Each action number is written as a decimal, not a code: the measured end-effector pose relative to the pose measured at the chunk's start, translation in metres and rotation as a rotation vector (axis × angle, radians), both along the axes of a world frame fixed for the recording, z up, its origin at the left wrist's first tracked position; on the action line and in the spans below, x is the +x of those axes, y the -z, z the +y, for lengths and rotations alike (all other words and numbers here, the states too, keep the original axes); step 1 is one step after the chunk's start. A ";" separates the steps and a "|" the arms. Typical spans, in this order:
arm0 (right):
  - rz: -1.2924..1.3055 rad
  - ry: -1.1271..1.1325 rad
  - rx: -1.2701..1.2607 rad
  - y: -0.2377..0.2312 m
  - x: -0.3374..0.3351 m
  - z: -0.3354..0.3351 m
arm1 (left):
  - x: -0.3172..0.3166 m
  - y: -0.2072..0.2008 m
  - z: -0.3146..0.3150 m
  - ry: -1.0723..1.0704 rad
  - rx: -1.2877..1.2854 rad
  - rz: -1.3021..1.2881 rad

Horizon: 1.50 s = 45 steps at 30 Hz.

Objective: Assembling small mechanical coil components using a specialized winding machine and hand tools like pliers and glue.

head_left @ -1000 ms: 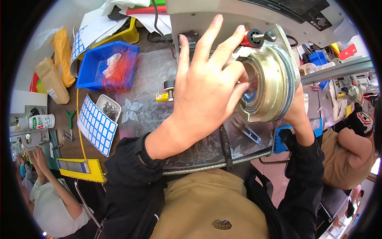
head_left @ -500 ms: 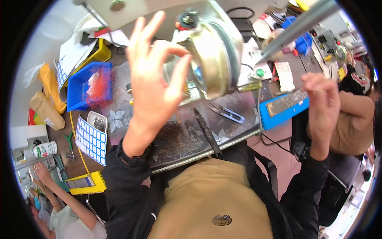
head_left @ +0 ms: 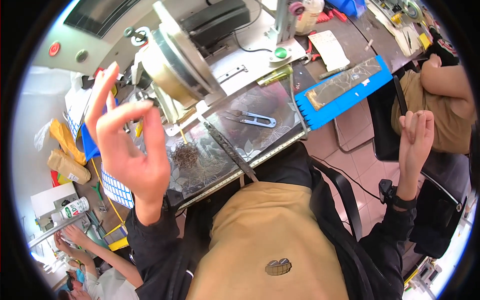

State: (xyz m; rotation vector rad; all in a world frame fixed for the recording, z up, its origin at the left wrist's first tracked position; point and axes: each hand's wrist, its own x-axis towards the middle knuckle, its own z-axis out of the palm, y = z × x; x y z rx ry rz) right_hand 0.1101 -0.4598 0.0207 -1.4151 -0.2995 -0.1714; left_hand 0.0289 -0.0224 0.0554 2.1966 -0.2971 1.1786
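Observation:
My left hand is raised in front of a machine with a large brass-coloured drum. Its thumb and index finger meet in a pinch, while other fingers stretch upward. Anything tiny between those fingertips is too small to make out. Out to the right, my right hand is held in the air, its thumb and fingers pressed together. What that hand holds, if anything, does not show. Below the drum, a dark worn strip runs to the bench's front edge. A pair of snips and a tangle of fine wire lie either side of it.
A blue base with a scratched metal plate overhangs the bench on the right. A green button is beside the machine. Blue-gridded card stands left. Co-workers sit on both sides, one sleeve and arm close at right.
The whole view has shifted, bringing the machine leftward. My left hand has moved left and down, still pinching. My right hand has dropped lower and further right, away from the blue base.

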 end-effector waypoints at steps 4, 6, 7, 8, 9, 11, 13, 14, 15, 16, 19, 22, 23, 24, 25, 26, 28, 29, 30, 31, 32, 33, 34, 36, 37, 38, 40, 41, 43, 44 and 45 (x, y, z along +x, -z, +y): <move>0.042 -0.090 -0.173 0.038 -0.021 0.014 | -0.006 0.002 -0.036 0.346 0.057 0.146; 0.248 -0.223 -0.189 0.060 -0.031 0.029 | -0.007 -0.002 -0.060 0.554 0.262 0.439; 0.320 -0.268 -0.180 0.070 -0.034 0.038 | -0.003 0.007 -0.073 0.624 0.316 0.531; 0.392 -0.312 -0.169 0.078 -0.036 0.044 | 0.000 0.012 -0.085 0.676 0.368 0.648; 0.401 -0.310 -0.155 0.086 -0.034 0.048 | 0.002 0.019 -0.096 0.699 0.371 0.751; 0.478 -0.362 -0.182 0.101 -0.027 0.051 | 0.006 0.033 -0.111 0.729 0.388 0.868; 0.521 -0.384 -0.141 0.111 -0.023 0.052 | 0.014 0.048 -0.121 0.704 0.412 0.981; 0.552 -0.417 -0.112 0.115 -0.022 0.055 | 0.016 0.053 -0.124 0.715 0.420 0.994; 0.497 -0.383 -0.095 0.112 -0.023 0.063 | 0.017 0.058 -0.127 0.661 0.455 1.011; 0.510 -0.373 -0.085 0.115 -0.022 0.067 | 0.018 0.061 -0.130 0.606 0.491 1.027; 0.435 -0.308 -0.053 0.123 -0.022 0.069 | 0.023 0.065 -0.137 0.604 0.576 1.046; 0.413 -0.319 -0.222 0.117 -0.021 0.067 | 0.027 0.065 -0.139 0.593 0.634 1.056; 0.320 -0.305 -0.319 0.114 -0.021 0.068 | 0.028 0.065 -0.140 0.587 0.648 1.059; 0.225 -0.291 -0.419 0.112 -0.022 0.068 | 0.029 0.065 -0.141 0.590 0.649 1.067; 0.098 -0.235 -0.587 0.111 -0.023 0.068 | 0.030 0.066 -0.141 0.588 0.654 1.063; 0.104 -0.238 -0.585 0.111 -0.022 0.068 | 0.030 0.066 -0.142 0.585 0.659 1.059; 0.034 -0.214 -0.631 0.109 -0.022 0.068 | 0.031 0.065 -0.142 0.596 0.636 1.073; 0.038 -0.217 -0.630 0.110 -0.022 0.068 | 0.031 0.065 -0.142 0.604 0.613 1.079; 0.044 -0.222 -0.602 0.112 -0.022 0.067 | 0.032 0.064 -0.142 0.602 0.611 1.083; 0.049 -0.226 -0.574 0.113 -0.021 0.067 | 0.033 0.063 -0.142 0.602 0.603 1.081; 0.050 -0.230 -0.574 0.114 -0.022 0.068 | 0.033 0.063 -0.142 0.602 0.596 1.078; 0.093 -0.229 -0.508 0.116 -0.023 0.069 | 0.033 0.064 -0.142 0.601 0.594 1.080; 0.137 -0.229 -0.442 0.117 -0.024 0.071 | 0.034 0.064 -0.142 0.599 0.586 1.076; 0.219 -0.255 -0.390 0.110 -0.024 0.074 | 0.034 0.065 -0.142 0.596 0.574 1.072; 0.300 -0.277 -0.337 0.107 -0.025 0.074 | 0.034 0.065 -0.141 0.591 0.603 1.056; 0.301 -0.280 -0.339 0.108 -0.025 0.074 | 0.034 0.065 -0.141 0.586 0.631 1.041; 0.314 -0.264 -0.301 0.111 -0.027 0.075 | 0.034 0.065 -0.141 0.590 0.622 1.039; 0.315 -0.266 -0.302 0.110 -0.027 0.075 | 0.034 0.064 -0.140 0.595 0.615 1.036; 0.365 -0.261 -0.300 0.106 -0.027 0.074 | 0.034 0.064 -0.141 0.593 0.616 1.033; 0.365 -0.263 -0.301 0.105 -0.027 0.074 | 0.034 0.064 -0.141 0.592 0.618 1.029; 0.394 -0.286 -0.314 0.104 -0.027 0.072 | 0.033 0.063 -0.141 0.589 0.615 1.029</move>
